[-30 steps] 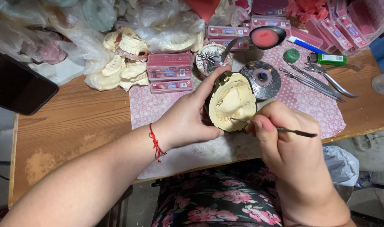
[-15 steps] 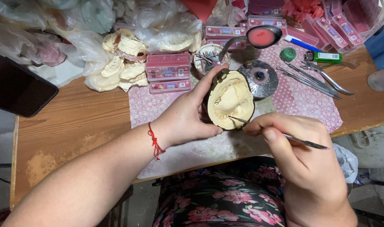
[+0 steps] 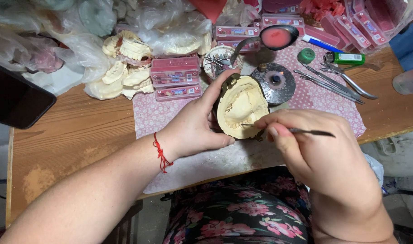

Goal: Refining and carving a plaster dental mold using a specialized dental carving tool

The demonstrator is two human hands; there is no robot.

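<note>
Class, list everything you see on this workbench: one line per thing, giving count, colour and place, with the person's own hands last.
Plaster dental cast: one, cream, held above the table centre.
Thin metal tool: one, dark, tip on the cast.
Spare casts: several, cream, upper left.
Flat boxes: three stacked, pink, behind the cast; more at top right.
Ladle: one, metal with pink wax, top centre.
Round burner: one, grey, right of the cast.
Lighter: one, green, upper right.
Pliers and picks: several, metal, right.
Patterned cloth: one, pink, under the work.
Wooden table: one, brown.
Left hand: grips the cast.
Right hand: holds the tool.
</note>
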